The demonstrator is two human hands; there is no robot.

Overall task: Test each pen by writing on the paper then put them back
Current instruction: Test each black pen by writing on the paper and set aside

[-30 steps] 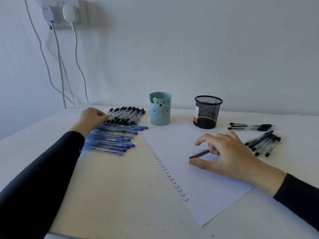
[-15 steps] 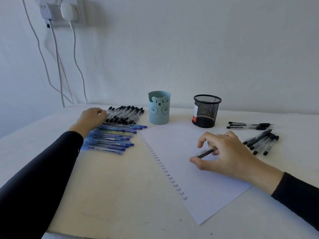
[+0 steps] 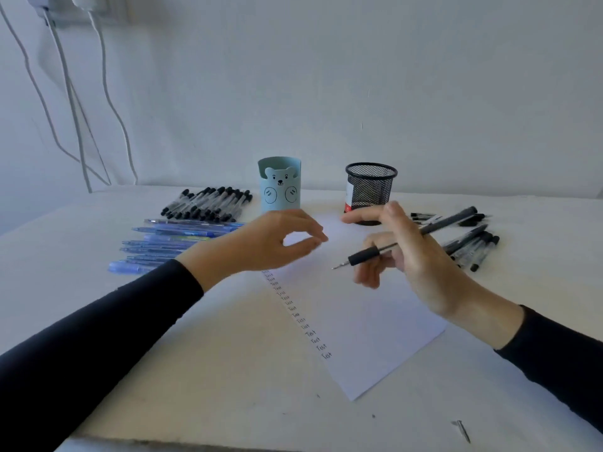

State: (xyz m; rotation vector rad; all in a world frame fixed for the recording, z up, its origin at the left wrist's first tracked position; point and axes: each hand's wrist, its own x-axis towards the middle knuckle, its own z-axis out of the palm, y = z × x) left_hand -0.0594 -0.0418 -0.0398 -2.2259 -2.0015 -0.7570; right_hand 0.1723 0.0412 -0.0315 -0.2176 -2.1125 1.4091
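Ideally the right hand, gripping the uncapped pen above the paper midway across the table, should lower its tip beside the written column while the left hand, curled with its hold unclear, steadies the sheet.

Paper: one sheet. Blue bear cup: one. Black mesh cup: one. Blue pens: seven showing, row partly hidden. Black-capped pens behind them: a dozen or so, too packed to count exactly. Black pens at right: about six, partly hidden. Uncapped pen, held up: one. Wall cables: at least three.
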